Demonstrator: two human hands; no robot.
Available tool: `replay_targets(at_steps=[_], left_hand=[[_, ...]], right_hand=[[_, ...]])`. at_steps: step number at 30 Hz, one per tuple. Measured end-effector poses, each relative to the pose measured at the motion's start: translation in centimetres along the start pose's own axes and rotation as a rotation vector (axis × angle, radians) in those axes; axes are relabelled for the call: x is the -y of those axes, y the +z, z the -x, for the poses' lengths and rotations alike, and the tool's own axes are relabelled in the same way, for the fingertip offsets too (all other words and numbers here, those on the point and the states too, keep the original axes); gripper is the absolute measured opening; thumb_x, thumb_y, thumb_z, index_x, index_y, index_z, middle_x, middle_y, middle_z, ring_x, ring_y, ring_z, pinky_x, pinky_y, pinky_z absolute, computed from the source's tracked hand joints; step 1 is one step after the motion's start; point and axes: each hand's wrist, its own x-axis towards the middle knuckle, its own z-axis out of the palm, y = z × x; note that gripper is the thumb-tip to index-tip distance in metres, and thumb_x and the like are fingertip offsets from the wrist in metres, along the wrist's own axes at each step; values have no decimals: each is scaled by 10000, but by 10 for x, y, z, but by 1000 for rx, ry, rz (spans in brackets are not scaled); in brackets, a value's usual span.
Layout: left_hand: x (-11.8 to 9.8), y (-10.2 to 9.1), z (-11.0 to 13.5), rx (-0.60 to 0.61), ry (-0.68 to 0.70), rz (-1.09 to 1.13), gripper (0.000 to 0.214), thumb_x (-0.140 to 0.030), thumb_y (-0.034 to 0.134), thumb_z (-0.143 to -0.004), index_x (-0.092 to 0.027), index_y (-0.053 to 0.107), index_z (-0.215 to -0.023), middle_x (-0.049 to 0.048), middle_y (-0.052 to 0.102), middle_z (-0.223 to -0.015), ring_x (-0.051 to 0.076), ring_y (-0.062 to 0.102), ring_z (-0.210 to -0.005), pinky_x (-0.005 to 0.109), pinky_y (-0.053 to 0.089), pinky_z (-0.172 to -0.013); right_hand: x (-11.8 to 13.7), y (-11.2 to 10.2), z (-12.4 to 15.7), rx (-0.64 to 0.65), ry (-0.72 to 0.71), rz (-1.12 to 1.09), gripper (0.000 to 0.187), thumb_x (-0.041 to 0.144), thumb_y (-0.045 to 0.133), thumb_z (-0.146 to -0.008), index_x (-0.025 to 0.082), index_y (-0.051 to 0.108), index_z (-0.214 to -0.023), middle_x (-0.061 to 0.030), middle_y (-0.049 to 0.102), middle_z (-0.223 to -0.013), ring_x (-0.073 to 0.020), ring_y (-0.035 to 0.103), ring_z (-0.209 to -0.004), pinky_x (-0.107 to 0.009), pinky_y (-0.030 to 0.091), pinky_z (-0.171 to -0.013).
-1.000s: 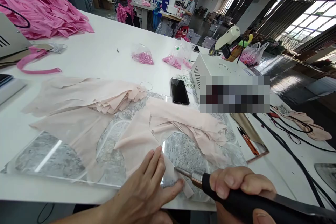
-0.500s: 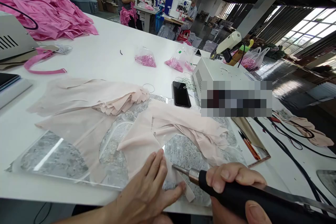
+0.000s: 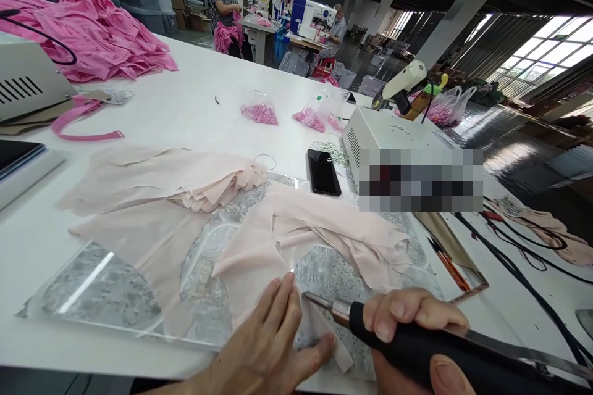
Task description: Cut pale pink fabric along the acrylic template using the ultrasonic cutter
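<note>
In the lower right of the frame, a black-handled tool [image 3: 491,361] lies gripped in the curled fingers of the right hand [image 3: 417,315]; its long axis slants from the lower right edge toward lower centre, metal tip [image 3: 319,302] pointing up and left. The left hand [image 3: 273,333] spreads its fingers, holding nothing, flat on pale pink fabric [image 3: 250,262] at lower centre. Compared with a second ago, the tip sits closer to the left fingertips, farther from the fabric strip's lower end.
</note>
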Motion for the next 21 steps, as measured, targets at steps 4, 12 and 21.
replay_targets(at_steps=[4,12,21], left_hand=[[-5,13,4,-101,-44,-12,774,-768,407,-939,-299,345,-1552,185,628,-1272,409,551,-1287,549,441,-1034],[7,3,0,-138,15,-102,788,-757,335,-954,-300,291,-1595,185,641,-1237,370,596,-1229,477,496,-978],[19,-9,-11,-144,96,-133,747,-717,279,-997,-275,283,-1599,158,656,-1155,336,614,-1180,429,474,-984]], right_hand=[[1,-1,-2,27,30,13,130,347,580,-894,220,583,-864,9,506,-762,-127,546,-559,-309,535,-503],[-2,-3,-3,93,5,-34,111,323,558,-919,231,603,-963,-11,571,-827,-134,603,-617,-326,595,-566],[-5,9,-8,69,-7,-75,113,320,573,-905,237,617,-969,1,574,-838,-113,633,-610,-281,587,-574]])
